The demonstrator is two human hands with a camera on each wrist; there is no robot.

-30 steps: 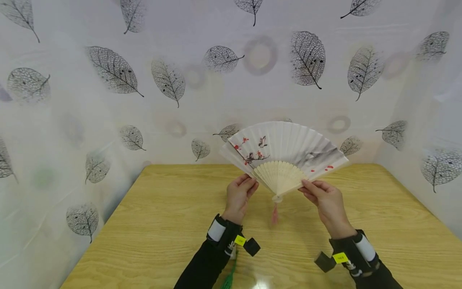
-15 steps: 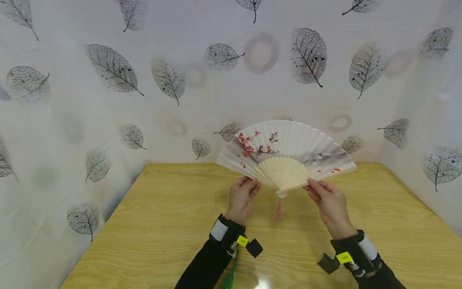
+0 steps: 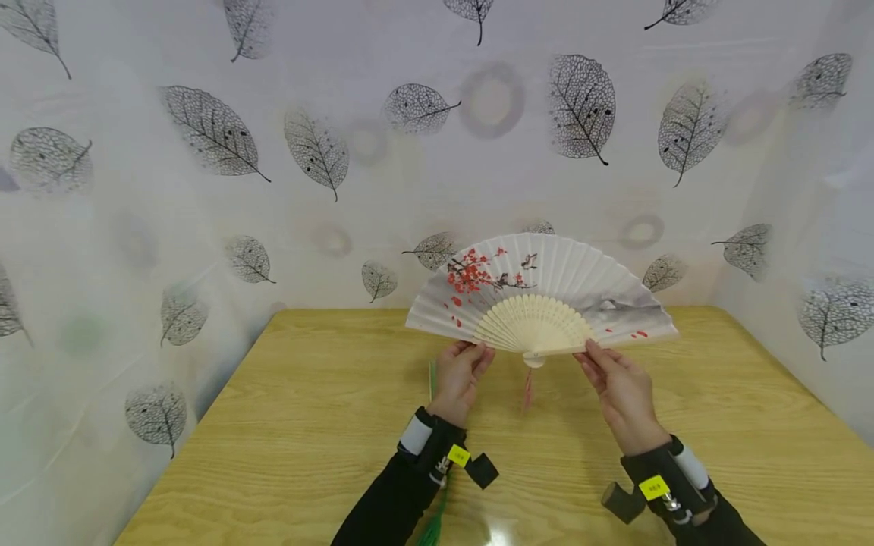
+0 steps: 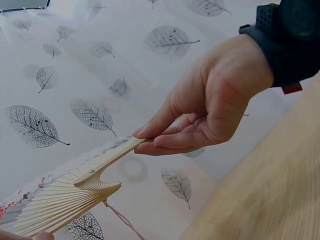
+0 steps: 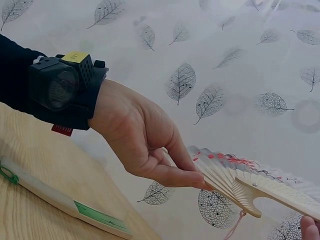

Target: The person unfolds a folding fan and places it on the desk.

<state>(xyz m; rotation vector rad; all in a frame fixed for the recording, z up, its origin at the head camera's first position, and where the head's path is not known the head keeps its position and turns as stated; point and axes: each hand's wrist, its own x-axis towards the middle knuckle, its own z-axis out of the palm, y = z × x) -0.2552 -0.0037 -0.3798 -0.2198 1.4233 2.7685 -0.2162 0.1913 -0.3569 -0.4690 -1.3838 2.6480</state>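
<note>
A white folding fan [image 3: 553,280] is spread wide above the table, printed with red blossoms, small birds and grey shading. My left hand [image 3: 459,383] pinches its left end rib between thumb and fingers; my right hand [image 3: 624,394] pinches the right end rib the same way. Pale slotted ribs [image 3: 536,322] meet at a rounded pivot end, and a pink tassel [image 3: 528,390] hangs below. The left wrist view has the right hand [image 4: 215,100] on its rib; in the right wrist view, the left hand [image 5: 145,140] grips the opposite rib.
Beneath my left arm, a folded fan [image 5: 45,192] with a green section lies on the wooden table [image 3: 307,417]. Its green tassel [image 3: 432,523] shows near the table's front. A leaf-printed curtain [image 3: 437,174] surrounds the back and sides.
The fan has opened wider: its left side has spread out and down, revealing more red blossoms. Both hands have shifted slightly to the right and keep their grip.
</note>
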